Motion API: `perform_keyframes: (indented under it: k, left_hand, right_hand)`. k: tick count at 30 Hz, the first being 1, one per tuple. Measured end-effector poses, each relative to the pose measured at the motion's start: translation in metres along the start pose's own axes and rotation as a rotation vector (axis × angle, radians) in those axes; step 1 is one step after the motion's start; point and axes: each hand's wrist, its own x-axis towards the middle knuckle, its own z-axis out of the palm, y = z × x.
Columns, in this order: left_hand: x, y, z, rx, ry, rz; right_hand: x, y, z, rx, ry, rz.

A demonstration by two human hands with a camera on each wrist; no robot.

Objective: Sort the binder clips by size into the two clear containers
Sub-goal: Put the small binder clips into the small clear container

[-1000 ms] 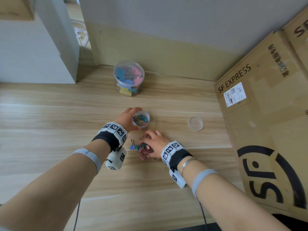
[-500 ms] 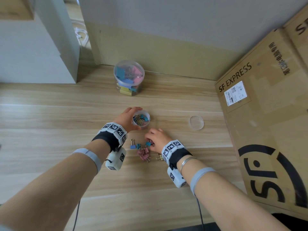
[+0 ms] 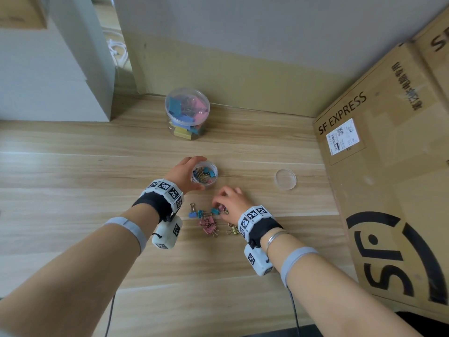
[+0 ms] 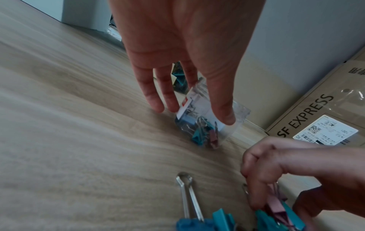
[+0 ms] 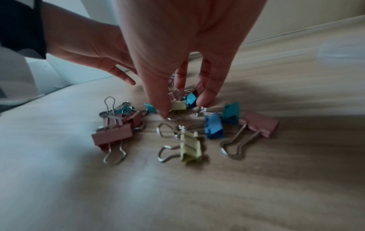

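- Nearest, a loose heap of small binder clips [image 3: 208, 223] lies on the worktop [image 3: 73, 190], pink, teal, blue and yellow, just in front of the right hand [image 3: 230, 203].
- A second ago that hand lay flat over the heap; it has since drawn up and toward the small container, uncovering the pink and yellow clips.
- Its fingers [image 5: 207, 96] are now curled and bunched around a few small clips, a yellow one [image 5: 178, 105] and a teal one among them; how many it grips I cannot tell. I judge a fresh handful is about to go in, with about a dozen left to sort.
- Just beyond, the left hand [image 3: 182, 173] curls round the open small container [image 3: 204, 173], thumb and fingers on its wall, steadying it as before. It already holds small clips.
- To the right, well apart, lies a clear lid [image 3: 285, 179].
- Farthest, the large container [image 3: 187, 113] stands by the wall, holding the big clips; it looks finished.
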Motion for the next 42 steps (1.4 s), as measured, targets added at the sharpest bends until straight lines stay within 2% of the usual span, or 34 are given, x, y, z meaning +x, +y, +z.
perform_keyframes:
  k: [6, 13, 16, 19, 24, 27, 29, 30, 32, 34, 35, 40, 42]
  left_hand:
    - [0.0, 0.0, 0.0, 0.0, -0.007, -0.002]
    - [-0.001, 0.001, -0.001, 0.0, -0.007, 0.005]
    - [-0.004, 0.001, -0.001, 0.01, 0.013, 0.004]
    - [-0.008, 0.0, 0.002, 0.015, 0.029, 0.0]
    - [-0.018, -0.01, 0.005, -0.024, 0.063, -0.008]
    - [-0.022, -0.013, 0.008, -0.048, 0.073, -0.009]
    - [-0.023, -0.014, 0.009, -0.062, 0.079, -0.02]
    - [-0.025, -0.014, 0.009, -0.077, 0.081, -0.023]
    - [-0.027, -0.014, 0.009, -0.104, 0.085, -0.017]
    - [-0.029, -0.012, 0.011, -0.117, 0.096, -0.009]
    - [-0.031, -0.011, 0.012, -0.128, 0.099, -0.019]
    - [-0.038, -0.016, 0.021, -0.102, 0.092, -0.181]
    - [-0.042, -0.018, 0.021, -0.035, 0.043, -0.238]
  right_hand:
    - [0.003, 0.0, 0.002, 0.013, 0.036, 0.037]
    - [0.002, -0.003, -0.025, 0.204, 0.254, 0.002]
    - [0.009, -0.011, -0.05, 0.222, 0.388, -0.018]
    - [0.021, -0.024, -0.062, 0.199, 0.434, -0.012]
    - [0.032, -0.041, -0.049, 0.224, 0.322, -0.041]
    - [0.026, -0.039, -0.048, 0.285, 0.372, -0.076]
    - [0.024, -0.027, -0.049, 0.272, 0.422, -0.023]
    - [0.024, -0.019, -0.049, 0.242, 0.399, 0.033]
    - [0.022, -0.008, -0.045, 0.152, 0.213, 0.143]
    - [0.021, -0.005, -0.034, 0.053, 0.007, 0.187]
    - [0.02, -0.006, -0.028, 0.023, -0.04, 0.191]
    - [0.021, -0.009, -0.003, 0.047, 0.028, 0.139]
    - [0.02, -0.009, -0.001, 0.047, 0.018, 0.114]
